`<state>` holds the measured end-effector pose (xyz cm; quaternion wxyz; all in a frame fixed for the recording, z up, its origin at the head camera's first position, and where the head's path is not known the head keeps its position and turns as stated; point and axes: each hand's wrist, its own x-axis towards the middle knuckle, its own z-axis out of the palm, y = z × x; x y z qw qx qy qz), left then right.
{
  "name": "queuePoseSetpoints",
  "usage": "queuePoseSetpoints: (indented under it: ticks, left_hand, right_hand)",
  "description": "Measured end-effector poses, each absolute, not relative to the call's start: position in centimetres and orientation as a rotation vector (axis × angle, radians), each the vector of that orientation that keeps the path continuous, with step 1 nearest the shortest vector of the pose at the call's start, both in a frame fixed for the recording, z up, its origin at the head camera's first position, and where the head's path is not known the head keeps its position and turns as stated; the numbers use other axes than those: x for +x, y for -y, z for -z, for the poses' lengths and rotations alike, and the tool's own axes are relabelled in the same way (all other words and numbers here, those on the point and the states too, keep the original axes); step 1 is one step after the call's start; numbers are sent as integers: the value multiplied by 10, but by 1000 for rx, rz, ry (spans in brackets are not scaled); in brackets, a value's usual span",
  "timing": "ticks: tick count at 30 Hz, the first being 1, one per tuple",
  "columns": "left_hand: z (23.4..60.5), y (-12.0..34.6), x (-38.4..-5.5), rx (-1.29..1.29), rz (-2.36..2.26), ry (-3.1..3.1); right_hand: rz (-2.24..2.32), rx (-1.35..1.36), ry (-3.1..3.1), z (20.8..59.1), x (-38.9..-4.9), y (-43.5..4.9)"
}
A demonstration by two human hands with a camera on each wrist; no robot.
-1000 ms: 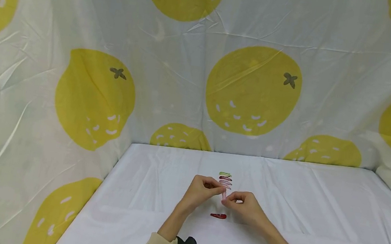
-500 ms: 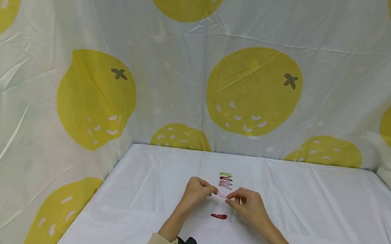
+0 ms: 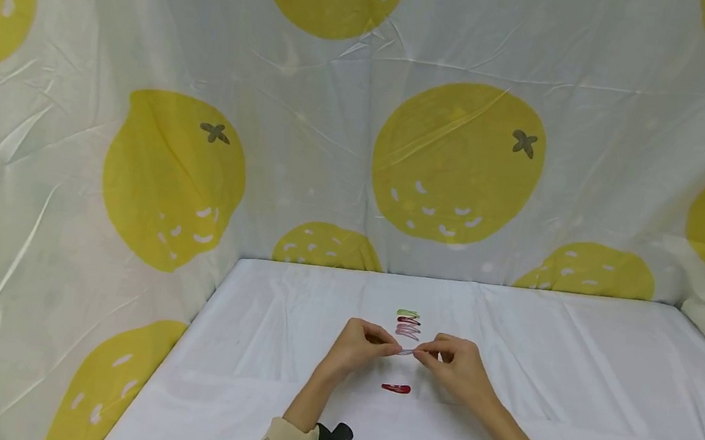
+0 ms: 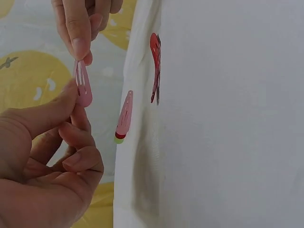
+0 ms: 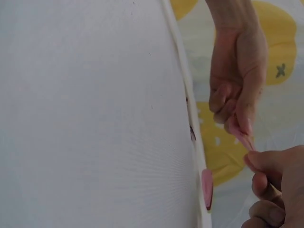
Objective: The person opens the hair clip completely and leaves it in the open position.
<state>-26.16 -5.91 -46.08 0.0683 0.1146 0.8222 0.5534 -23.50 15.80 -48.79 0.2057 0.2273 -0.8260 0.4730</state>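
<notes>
A pink snap hair clip (image 4: 83,90) is stretched between both hands above the table. My left hand (image 3: 362,349) pinches its broad rounded end between thumb and fingers. At the narrow tip, my right hand (image 3: 455,367) pinches it from the other side. In the head view the clip lies level, a thin strip between the fingertips. Beyond the hands, a short column of clips lies on the cloth: a green clip (image 3: 408,313), a dark red clip (image 3: 409,321) and pink clips (image 3: 408,331). Closer to the body lies a single red clip (image 3: 396,388).
White cloth covers the table (image 3: 574,368). A curtain (image 3: 308,147) printed with yellow fruit rises behind it and along the left. Black wrist mounts (image 3: 335,438) stick out from both sleeves, close over the cloth.
The pink clip has turned from pointing toward the body to lying level crosswise. My left hand dipped outward and came back in; my right hand rose slightly. The clips on the cloth stayed put.
</notes>
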Motion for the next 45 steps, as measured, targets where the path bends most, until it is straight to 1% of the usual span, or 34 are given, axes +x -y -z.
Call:
queuePoseSetpoints:
  ticks: [9,18,24,31,37,41,45]
  left_hand:
    - [460,57,-262,550,-1636,-2537]
    - [460,56,-262,542,-1697,-2534]
    - [460,55,-262,615,-1660,-2561]
    - [463,49,-260,683,-1555,-2755]
    - [465,45,-260,653,-1504,-2843]
    - [465,44,-259,653,-1527,-2825]
    - [464,44,-259,667,-1532,-2826]
  right_hand:
    - [-1368,606,2324,488,-237,-160]
    - [-1547,581,2291,484,-235,-163]
    - [-1420,555,2360,486,-237,-164]
    - [-1249,569,2315,490,-236,-156]
    - [-1104,457,2348,489,-231,-147]
    - [-1092,358,2407,490,-230,-148]
    - [-1102,338,2441,490,-231,-150]
